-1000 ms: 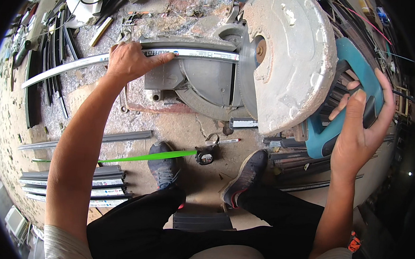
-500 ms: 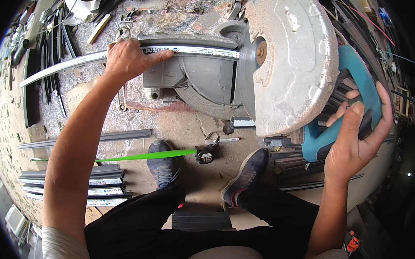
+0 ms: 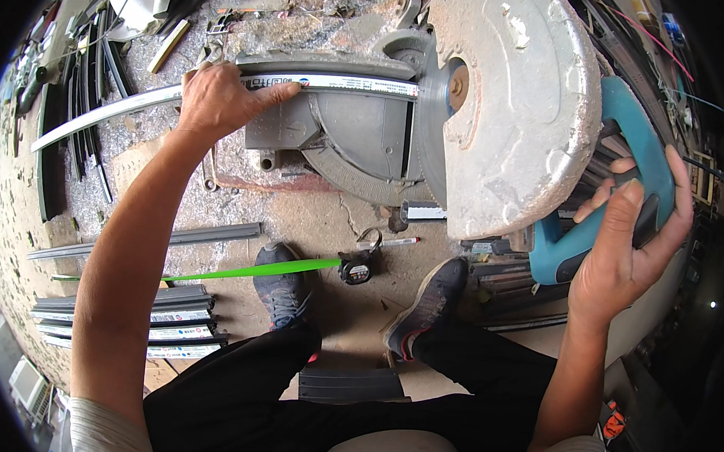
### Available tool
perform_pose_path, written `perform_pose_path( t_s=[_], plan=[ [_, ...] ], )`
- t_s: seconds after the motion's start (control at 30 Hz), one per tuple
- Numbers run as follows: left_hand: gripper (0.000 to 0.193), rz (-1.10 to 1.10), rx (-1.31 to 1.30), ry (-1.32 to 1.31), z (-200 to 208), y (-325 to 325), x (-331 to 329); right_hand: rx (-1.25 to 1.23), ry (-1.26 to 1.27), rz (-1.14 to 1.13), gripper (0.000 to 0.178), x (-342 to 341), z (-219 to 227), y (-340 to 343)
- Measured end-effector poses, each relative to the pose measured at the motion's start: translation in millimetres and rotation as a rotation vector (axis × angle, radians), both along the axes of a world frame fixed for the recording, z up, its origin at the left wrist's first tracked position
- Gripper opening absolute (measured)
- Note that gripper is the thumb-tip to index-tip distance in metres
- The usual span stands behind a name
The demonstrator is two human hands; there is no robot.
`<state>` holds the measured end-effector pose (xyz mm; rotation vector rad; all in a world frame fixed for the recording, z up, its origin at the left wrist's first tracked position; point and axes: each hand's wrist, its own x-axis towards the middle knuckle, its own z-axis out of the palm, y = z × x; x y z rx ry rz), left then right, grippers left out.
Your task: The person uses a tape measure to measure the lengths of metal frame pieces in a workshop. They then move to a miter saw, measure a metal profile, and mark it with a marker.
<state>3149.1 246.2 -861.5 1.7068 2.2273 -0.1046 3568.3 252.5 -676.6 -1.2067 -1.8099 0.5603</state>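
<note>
Since the earlier frame the right hand point(image 3: 626, 242) has loosened on the teal saw handle point(image 3: 631, 160): its fingers now lie partly spread against the grip, thumb out to the side, touching it rather than wrapped tight around it. Across the saw, the left hand point(image 3: 221, 97) presses flat, fingers together and pointing right, on a long pale metal strip point(image 3: 346, 84) that lies along the fence of the grey saw base point(image 3: 359, 135), its free end curving away to the left over the floor. A dusty round blade guard point(image 3: 518, 111) hangs over the base between the two hands. Below, on the concrete floor point(image 3: 313, 215), a tape measure point(image 3: 358, 269) with a green blade pulled out sits just beside the person's left shoe point(image 3: 280, 283), and a stack of dark profiles point(image 3: 124, 323) lies further left.
</note>
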Motion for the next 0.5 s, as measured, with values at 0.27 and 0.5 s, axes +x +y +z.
perform_pose_path(
  t_s=[0.27,0.5],
  plan=[
    [0.107,0.007,0.022,-0.021,-2.9,-1.4,-0.5,-0.058,-0.04,0.028,0.053,5.3,4.1,-3.1],
    [0.105,0.008,0.034,-0.033,-6.0,-2.6,-2.4,0.0,-0.026,0.015,0.051,1.3,-0.4,0.5]
  ],
)
